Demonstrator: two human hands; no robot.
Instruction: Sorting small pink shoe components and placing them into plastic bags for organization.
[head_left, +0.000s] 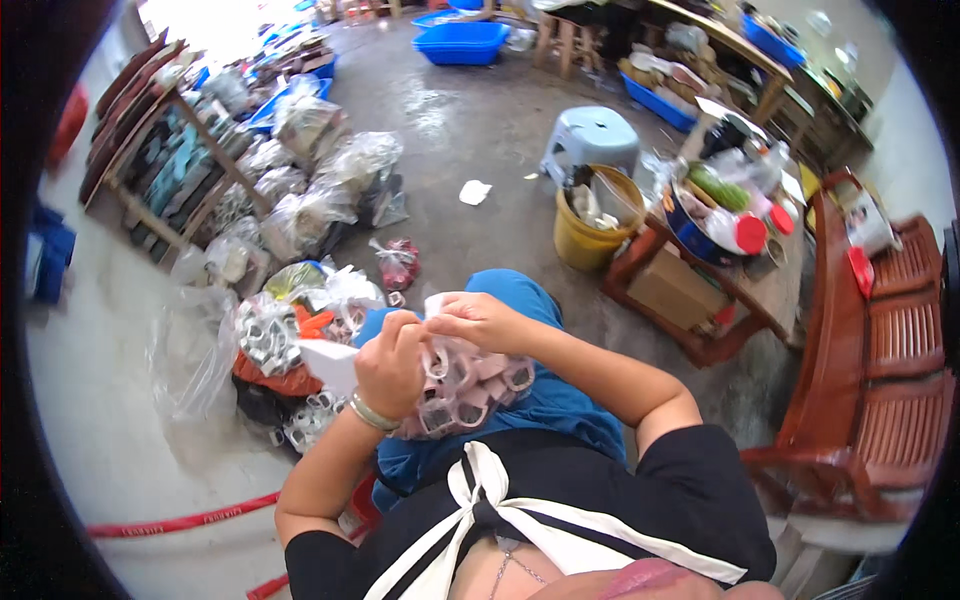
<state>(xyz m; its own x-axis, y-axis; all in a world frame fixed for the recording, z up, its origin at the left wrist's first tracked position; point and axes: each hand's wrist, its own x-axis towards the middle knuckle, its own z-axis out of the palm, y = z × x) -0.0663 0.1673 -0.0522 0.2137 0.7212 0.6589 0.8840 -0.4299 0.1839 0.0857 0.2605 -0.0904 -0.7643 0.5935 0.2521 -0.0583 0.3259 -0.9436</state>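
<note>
Both hands meet above my lap, with fingers closed. My left hand (392,365) and my right hand (482,320) pinch at a small white piece (433,305), mostly covered by the fingers. A flat white sheet-like piece (330,364) sticks out beside my left hand; I cannot tell whether it joins the piece at the fingertips. Beneath the hands, a cluster of pale pink ring-shaped pieces (470,388) with grey insides rests on my blue-clad lap.
Filled plastic bags (300,220) and more white ring-shaped pieces (266,338) pile up at left. Ahead stand a yellow bucket (585,235) and a light blue stool (597,138). At right are a cluttered table (780,290) and a wooden bench (850,400). Blue basins (460,42) lie farther off.
</note>
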